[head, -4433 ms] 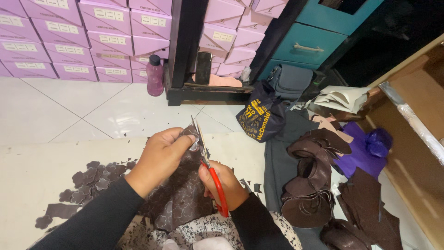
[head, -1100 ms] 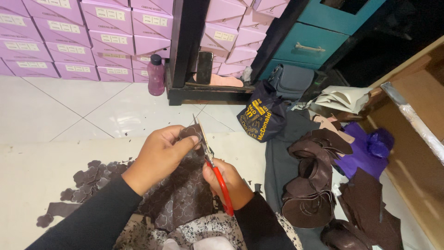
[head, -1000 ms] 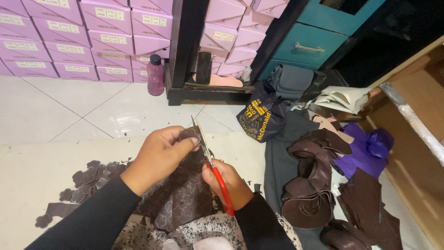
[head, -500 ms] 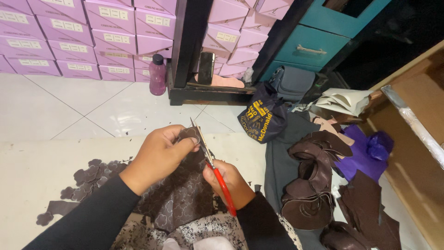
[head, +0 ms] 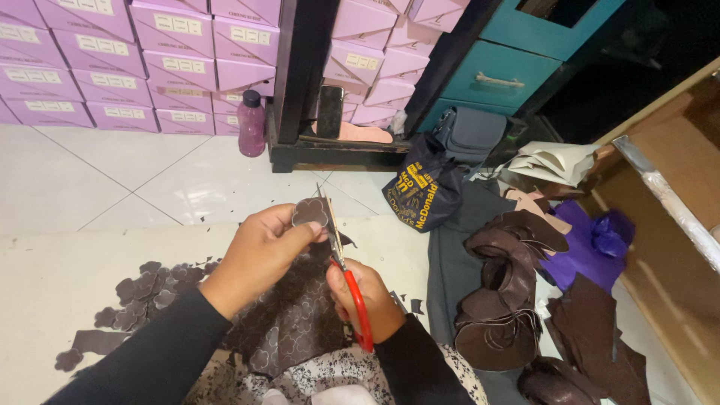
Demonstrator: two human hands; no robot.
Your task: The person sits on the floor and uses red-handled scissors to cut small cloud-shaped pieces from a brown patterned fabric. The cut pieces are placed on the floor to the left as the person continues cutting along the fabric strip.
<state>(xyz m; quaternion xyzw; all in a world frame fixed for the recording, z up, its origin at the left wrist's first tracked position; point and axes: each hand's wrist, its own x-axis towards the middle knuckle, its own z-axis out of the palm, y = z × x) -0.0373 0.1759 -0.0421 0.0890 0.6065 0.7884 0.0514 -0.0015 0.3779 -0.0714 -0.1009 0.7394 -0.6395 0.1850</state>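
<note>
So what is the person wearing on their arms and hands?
Both arms are covered by long, plain black sleeves that end at the wrists. The left hand and the right hand are bare: no gloves, and no rings or watch that I can see.

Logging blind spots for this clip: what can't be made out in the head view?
- Scissors' lower handle loop: hidden inside the right hand.
- Dark brown sheet under the left hand: covered by hand and sleeve; its lower edge is lost at the lap.
- Dark piece pile, right: cut off by the bottom edge.
- Cut-out shapes, left: outlines too small to tell.
</note>
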